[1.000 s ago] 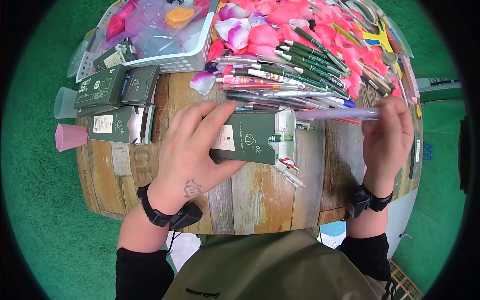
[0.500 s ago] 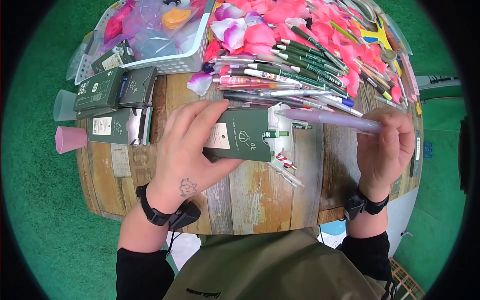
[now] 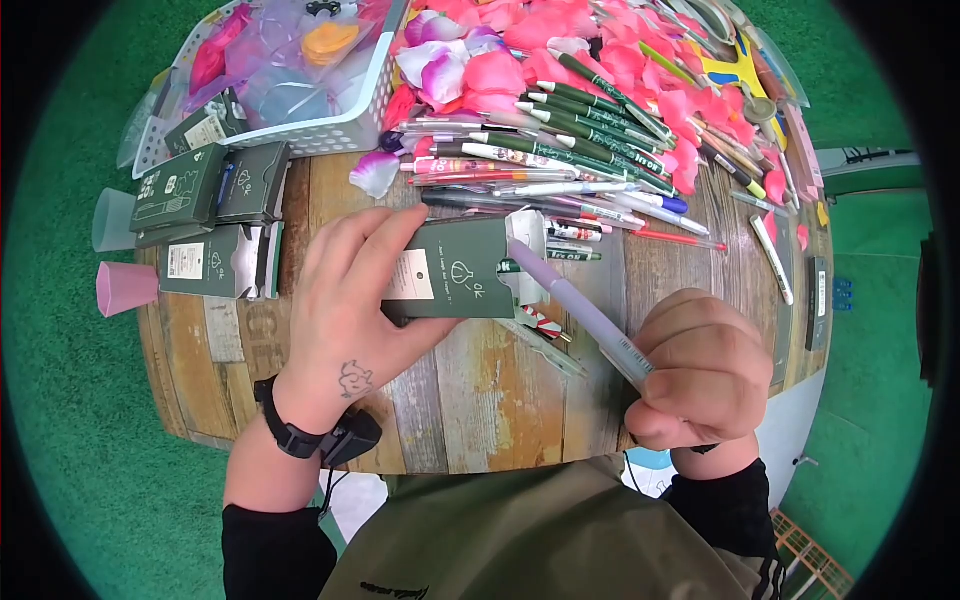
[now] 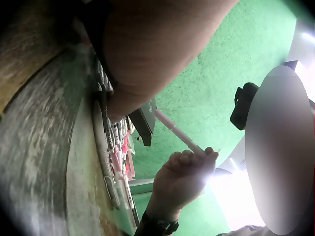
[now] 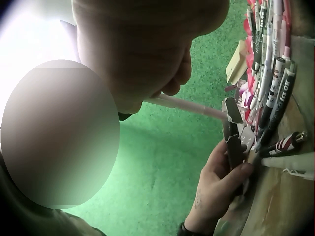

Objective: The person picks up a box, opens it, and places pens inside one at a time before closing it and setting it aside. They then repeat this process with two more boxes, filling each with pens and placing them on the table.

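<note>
My left hand [image 3: 350,290] grips a dark green cardboard box [image 3: 465,270] with a white label, held low over the table's middle. The box's right end has its flap raised, and a green pen end shows beside the opening. My right hand [image 3: 710,370] pinches a lavender pen [image 3: 585,310] near one end, fingers curled. That pen slants up and leftward, its far end right at the box's opening. In the right wrist view the pen [image 5: 192,106] meets the edge of the box [image 5: 234,132]. Under the box lie a red-striped pen [image 3: 542,322] and a pale pen.
A pile of pens [image 3: 560,150] spreads behind the box, with pink petals [image 3: 480,75] beyond. More green boxes [image 3: 215,255] are stacked at left beside a pink cup [image 3: 127,288]. A white basket [image 3: 370,100] stands behind them. One white pen [image 3: 772,260] lies at right.
My right hand has come down and leftward, turning the lavender pen from nearly level to a steep slant with its end at the box. The left hand and box have shifted slightly left in view.
</note>
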Demonstrator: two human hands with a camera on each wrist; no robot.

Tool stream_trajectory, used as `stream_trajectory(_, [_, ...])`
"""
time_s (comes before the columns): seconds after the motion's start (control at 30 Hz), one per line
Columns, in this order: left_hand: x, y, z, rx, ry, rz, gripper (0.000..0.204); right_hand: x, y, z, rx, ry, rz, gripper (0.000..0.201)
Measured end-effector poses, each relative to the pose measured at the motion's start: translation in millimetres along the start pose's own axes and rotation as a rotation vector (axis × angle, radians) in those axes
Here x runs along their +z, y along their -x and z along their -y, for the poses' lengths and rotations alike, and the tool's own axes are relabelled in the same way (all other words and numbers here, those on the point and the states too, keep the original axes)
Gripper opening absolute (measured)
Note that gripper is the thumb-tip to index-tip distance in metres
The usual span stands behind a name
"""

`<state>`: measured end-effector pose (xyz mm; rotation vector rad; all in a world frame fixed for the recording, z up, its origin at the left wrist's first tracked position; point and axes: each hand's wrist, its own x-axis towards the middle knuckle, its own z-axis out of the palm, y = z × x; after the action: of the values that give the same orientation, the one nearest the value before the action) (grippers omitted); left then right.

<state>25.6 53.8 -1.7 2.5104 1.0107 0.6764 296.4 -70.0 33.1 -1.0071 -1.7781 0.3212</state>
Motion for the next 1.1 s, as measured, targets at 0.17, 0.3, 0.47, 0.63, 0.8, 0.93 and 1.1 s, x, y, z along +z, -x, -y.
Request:
stream_trajectory(0.17, [-1, 0, 1, 0.078, 0.096, -0.014, 0.080, 5, 4, -12, 0.196, -0.041, -0.094, 0.023])
stream_trajectory(0.3, [2, 1, -5, 0.211, 0.172, -0.051, 0.077, 8, -9, -21, 0.251, 0.024, 0.142, 0.038])
stream_trajectory(0.47, [3, 3, -5, 0.174, 0.153, -0.040, 0.077, 18, -8, -19, 0.293, -0.187, 0.147, 0.038])
stream_trajectory(0.63, [1, 3, -4, 0.199, 0.171, -0.053, 0.079, 20, -2, -26, 0.334, -0.302, 0.088, 0.021])
stream_trajectory(0.8, [2, 4, -5, 0.232, 0.205, -0.051, 0.078, 22, -5, -22, 0.407, -0.357, 0.127, 0.017])
stream_trajectory(0.93, [2, 3, -5, 0.226, 0.204, -0.048, 0.077, 20, -5, -27, 0.368, -0.315, 0.103, 0.016])
stream_trajectory(1.1, [4, 3, -3, 0.246, 0.199, -0.037, 0.077, 23, -5, -25, 0.397, -0.329, 0.142, 0.014])
